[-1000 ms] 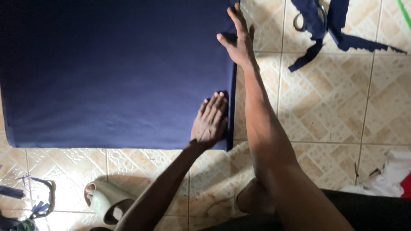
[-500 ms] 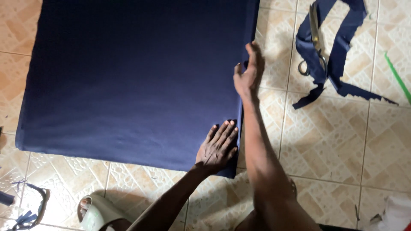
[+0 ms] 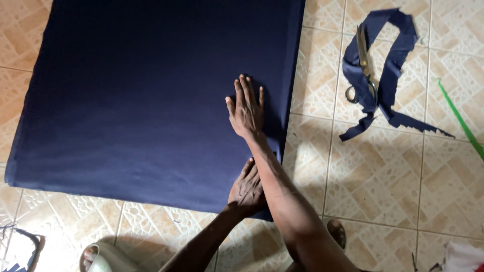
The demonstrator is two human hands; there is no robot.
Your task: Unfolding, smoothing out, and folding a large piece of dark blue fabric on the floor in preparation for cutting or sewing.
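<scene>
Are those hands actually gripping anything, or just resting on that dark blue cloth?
Nothing is gripped. The right hand lies flat, fingers spread, on the navy cloth near its right edge. The left hand presses flat near the cloth's lower right corner, partly under the right forearm.

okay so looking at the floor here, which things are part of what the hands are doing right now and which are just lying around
In use:
navy cloth, spread on the tiled floor
right hand, flat on it
left hand, pressing near its bottom corner

Lying about:
scissors
navy fabric strip
green strip
sandal

You are looking at scissors (image 3: 364, 65) lying on a navy fabric strip (image 3: 385, 75) on the tiled floor (image 3: 383, 176). A green strip (image 3: 461, 121) is lying farther right.
</scene>
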